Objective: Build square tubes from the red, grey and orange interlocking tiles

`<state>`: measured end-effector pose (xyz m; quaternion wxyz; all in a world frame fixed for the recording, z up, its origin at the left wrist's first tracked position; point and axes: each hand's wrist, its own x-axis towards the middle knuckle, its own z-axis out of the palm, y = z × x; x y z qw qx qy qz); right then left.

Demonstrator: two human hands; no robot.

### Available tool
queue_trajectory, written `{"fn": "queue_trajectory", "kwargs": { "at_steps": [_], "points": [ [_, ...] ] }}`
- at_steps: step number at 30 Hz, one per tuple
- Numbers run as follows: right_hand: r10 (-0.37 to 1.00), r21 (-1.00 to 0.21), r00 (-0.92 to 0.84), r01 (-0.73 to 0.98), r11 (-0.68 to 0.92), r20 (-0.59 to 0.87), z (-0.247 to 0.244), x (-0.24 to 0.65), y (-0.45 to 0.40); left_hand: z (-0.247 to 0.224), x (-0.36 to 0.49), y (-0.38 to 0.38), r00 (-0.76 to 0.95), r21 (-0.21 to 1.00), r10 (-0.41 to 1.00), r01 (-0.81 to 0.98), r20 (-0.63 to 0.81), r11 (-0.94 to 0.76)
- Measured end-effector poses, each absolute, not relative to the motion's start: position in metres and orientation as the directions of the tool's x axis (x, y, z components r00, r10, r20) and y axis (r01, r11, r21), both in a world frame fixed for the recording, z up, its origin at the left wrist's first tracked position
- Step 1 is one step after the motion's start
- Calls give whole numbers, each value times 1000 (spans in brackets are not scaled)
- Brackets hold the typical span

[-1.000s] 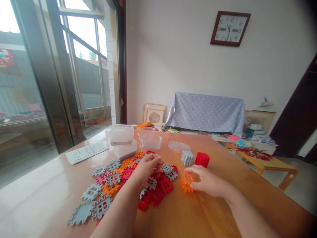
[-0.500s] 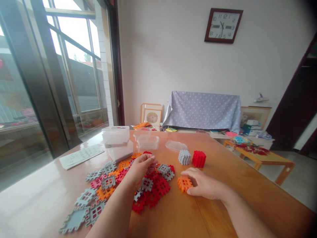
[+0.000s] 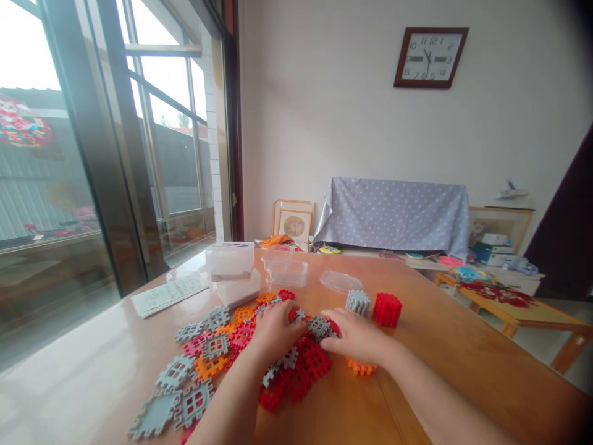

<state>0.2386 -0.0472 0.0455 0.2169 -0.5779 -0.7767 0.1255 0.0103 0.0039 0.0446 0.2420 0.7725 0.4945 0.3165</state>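
My left hand (image 3: 278, 327) is over the middle of a spread of interlocking plastic pieces, fingers curled down; what its fingertips hold, if anything, is hidden. My right hand (image 3: 354, 334) reaches in from the right, thumb and fingers apart beside a grey window piece (image 3: 319, 327) at the pile's right edge. Red pieces (image 3: 301, 371) lie below the hands, with grey pieces (image 3: 176, 371) and orange pieces (image 3: 210, 366) to the left. An orange stack (image 3: 362, 367) shows partly under my right hand. Behind it stand a grey stack (image 3: 358, 301) and a red stack (image 3: 388, 309).
Clear plastic containers (image 3: 287, 272) and a clear lid (image 3: 341, 281) lie toward the table's far edge. A white box (image 3: 230, 259) and a printed sheet (image 3: 170, 295) are at the left. A low wooden table (image 3: 532, 312) stands beyond the right edge.
My right hand has left the orange stack and moved left to the pile's right edge, beside the grey piece. My left hand stays over the pile, now turned more palm-down. The camera view has shifted slightly.
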Motion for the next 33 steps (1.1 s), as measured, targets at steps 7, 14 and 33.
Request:
{"fn": "queue_trajectory", "kwargs": {
  "at_steps": [7, 14, 33],
  "points": [
    [969, -571, -152, 786, 237, 192, 26, 218, -7, 45, 6, -3, 423, 397, 877, 783, 226, -480],
    [975, -710, -5, 685, 165, 221, 36, 210, 14, 46, 4, 0, 354, 415, 905, 805, 237, -423],
    [970, -532, -62, 827, 182, 236, 12, 206, 11, 52, -3, 8, 74, 580, 953, 779, 293, -239]
  ]
}}
